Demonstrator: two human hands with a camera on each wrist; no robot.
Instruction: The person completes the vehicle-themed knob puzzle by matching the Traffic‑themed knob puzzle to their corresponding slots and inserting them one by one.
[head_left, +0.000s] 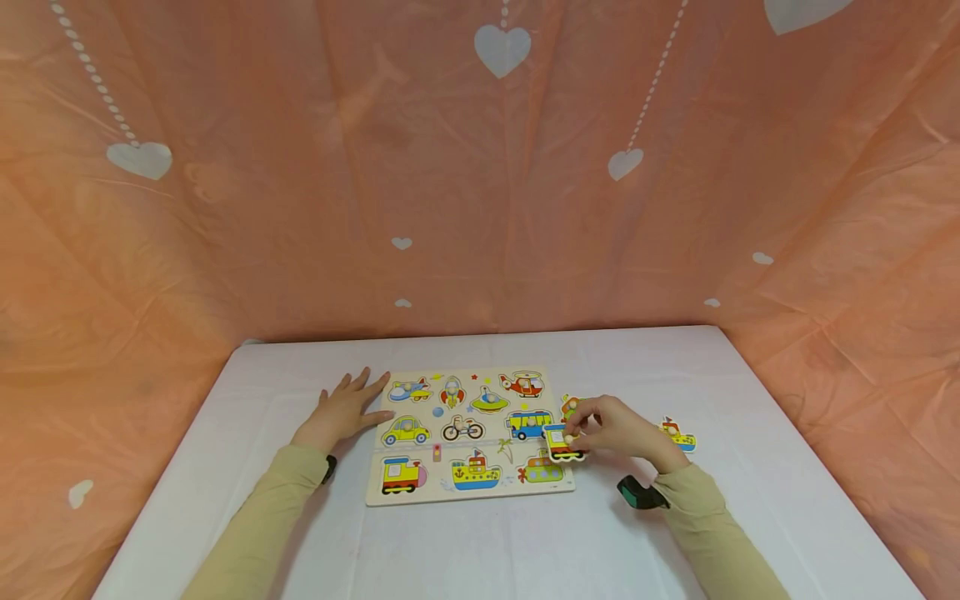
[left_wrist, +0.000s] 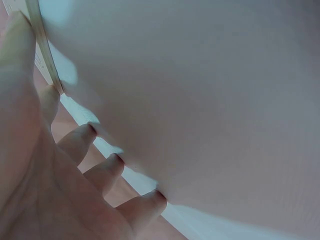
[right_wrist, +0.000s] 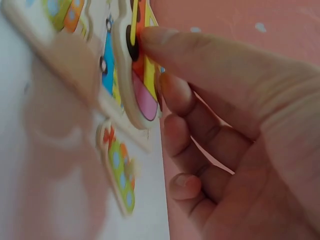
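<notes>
My right hand [head_left: 618, 432] pinches a wooden train puzzle piece [head_left: 557, 440] above the right edge of a puzzle board [head_left: 435, 490]. In the right wrist view the train's pink front tilts downward. Spread out, the fingers of my left hand [head_left: 341, 417] lie at the board's upper left, with the thumb and index finger on its edge. Knobbed pieces such as the helicopter [head_left: 523, 384], bus [head_left: 529, 425] and car [head_left: 406, 430] sit in the upper two rows. The bottom row shows train, ship and submarine pictures without knobs. Just beyond the right hand, partly hidden, lies a submarine piece [right_wrist: 119, 172].
A ship piece [head_left: 679, 435] lies on the white-covered table [head_left: 480, 550] by the right wrist. Behind and beside the table hangs a pink curtain [head_left: 480, 208] with white hearts. Each wrist wears a dark band.
</notes>
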